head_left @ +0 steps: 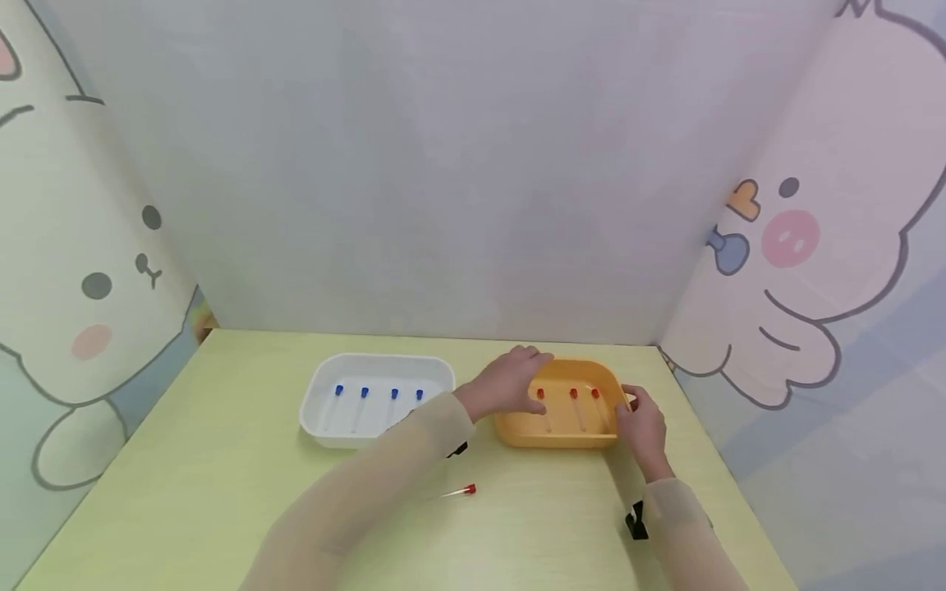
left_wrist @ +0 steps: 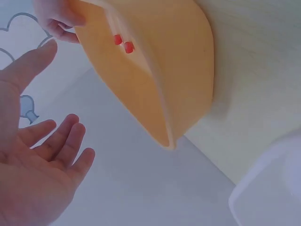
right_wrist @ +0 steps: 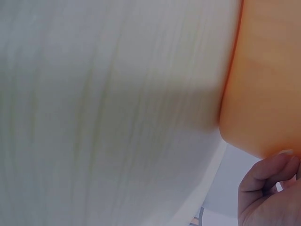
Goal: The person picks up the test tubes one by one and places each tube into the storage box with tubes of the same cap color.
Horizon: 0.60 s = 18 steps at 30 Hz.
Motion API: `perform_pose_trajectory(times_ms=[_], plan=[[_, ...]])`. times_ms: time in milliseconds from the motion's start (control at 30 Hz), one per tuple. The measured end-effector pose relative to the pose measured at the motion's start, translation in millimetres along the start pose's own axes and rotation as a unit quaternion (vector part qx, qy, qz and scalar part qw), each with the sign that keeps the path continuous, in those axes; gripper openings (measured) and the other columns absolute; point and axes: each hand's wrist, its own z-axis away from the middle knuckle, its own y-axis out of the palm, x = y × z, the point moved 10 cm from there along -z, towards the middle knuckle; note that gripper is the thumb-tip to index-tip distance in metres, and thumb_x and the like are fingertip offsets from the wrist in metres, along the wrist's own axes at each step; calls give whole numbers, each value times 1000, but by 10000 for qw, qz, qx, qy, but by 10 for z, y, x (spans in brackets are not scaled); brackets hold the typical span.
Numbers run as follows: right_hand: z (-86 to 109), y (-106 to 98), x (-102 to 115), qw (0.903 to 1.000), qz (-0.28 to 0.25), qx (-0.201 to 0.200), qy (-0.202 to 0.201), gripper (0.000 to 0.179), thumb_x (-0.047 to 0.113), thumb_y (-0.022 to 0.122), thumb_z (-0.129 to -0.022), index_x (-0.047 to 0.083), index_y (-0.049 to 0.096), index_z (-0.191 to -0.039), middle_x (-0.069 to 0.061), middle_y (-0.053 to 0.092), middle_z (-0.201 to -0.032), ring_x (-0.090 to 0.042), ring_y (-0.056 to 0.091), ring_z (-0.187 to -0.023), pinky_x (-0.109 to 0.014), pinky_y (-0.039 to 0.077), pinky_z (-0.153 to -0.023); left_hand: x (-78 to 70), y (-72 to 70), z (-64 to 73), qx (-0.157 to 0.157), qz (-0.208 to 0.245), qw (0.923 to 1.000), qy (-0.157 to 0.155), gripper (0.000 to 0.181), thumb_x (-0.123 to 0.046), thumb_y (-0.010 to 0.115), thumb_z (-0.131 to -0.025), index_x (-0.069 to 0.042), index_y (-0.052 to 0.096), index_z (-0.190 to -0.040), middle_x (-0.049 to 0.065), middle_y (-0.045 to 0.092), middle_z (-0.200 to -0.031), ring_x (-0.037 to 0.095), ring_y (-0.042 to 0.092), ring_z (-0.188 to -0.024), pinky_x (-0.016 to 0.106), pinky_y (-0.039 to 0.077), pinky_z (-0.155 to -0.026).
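Note:
My left hand [head_left: 508, 382] is over the left side of an orange tray [head_left: 557, 442], holding nothing. In the left wrist view its fingers [left_wrist: 70, 141] are spread and loosely bent, apart from the tray wall. At the tray's right end, my right hand [head_left: 641, 425] grips the rim; in the right wrist view its curled fingers [right_wrist: 268, 174] meet the orange wall. Inside the tray lie thin clear tubes with red caps, one of them a tube [head_left: 578, 410] near the middle. My left hand hides part of the tray's left side.
To the left stands a white tray [head_left: 305, 417] holding several clear tubes with blue caps [head_left: 365, 392]; my left sleeve covers its lower right corner. One red-capped tube [head_left: 470, 490] lies on the pale yellow table [head_left: 185, 492] in front. A curtain [head_left: 443, 180] hangs behind the table.

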Motion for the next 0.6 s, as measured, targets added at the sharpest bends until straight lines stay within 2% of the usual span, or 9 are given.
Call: perform_pose_trajectory(times_ms=[233, 600], plan=[[-13, -6, -12, 10000, -59, 63, 27, 44, 12, 51, -101, -1, 53, -144, -21, 55, -101, -28, 53, -81, -29, 42, -60, 32, -156, 221, 0, -19, 9999, 112, 84, -44, 82, -87, -17, 44, -156, 2, 54, -152, 20, 51, -138, 32, 47, -113], [-5, -26, -38, 9999, -57, 57, 94, 44, 11, 51, -101, 1, 53, -144, -21, 56, -104, -29, 53, -85, -28, 42, -62, 136, -459, 603, -322, 332, 9978, 482, 76, -34, 84, -87, -13, 50, -152, 5, 58, -144, 24, 52, -136, 37, 46, -114]])
